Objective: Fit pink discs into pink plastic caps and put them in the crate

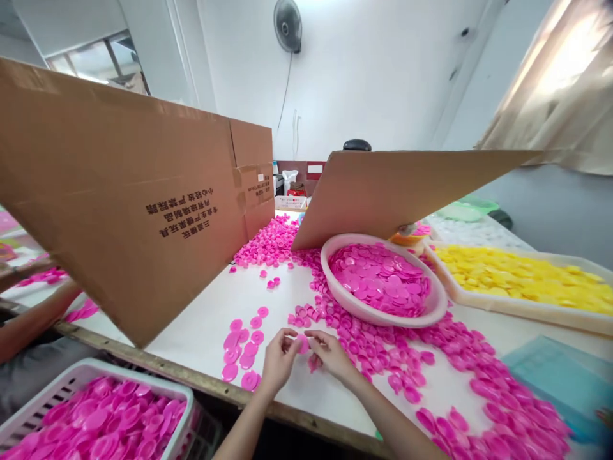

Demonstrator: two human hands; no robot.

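Observation:
Between my hands, just above the white table (201, 319), is a round pink plastic disc (302, 344). My left hand (279, 359) pinches its left edge between thumb and fingers. The fingers of my right hand (334, 358) close at the disc's right edge. Below the right fingertips shows a small pink piece (313, 365); whether it is held or lies on the table is hard to see. Several flat pink discs (246, 361) lie loose left of my left hand. A heap of small pink cup-shaped pieces (366, 348) spreads beyond my right hand.
A pale pink basin (330, 268) of pink discs stands behind the heap. Cardboard panels (119, 185) rise left and behind. At right are a tray (483, 302) of yellow pieces and a blue sheet (555, 377). A white basket (189, 396) of pink pieces sits below the table edge; another person's arm (38, 319) is at left.

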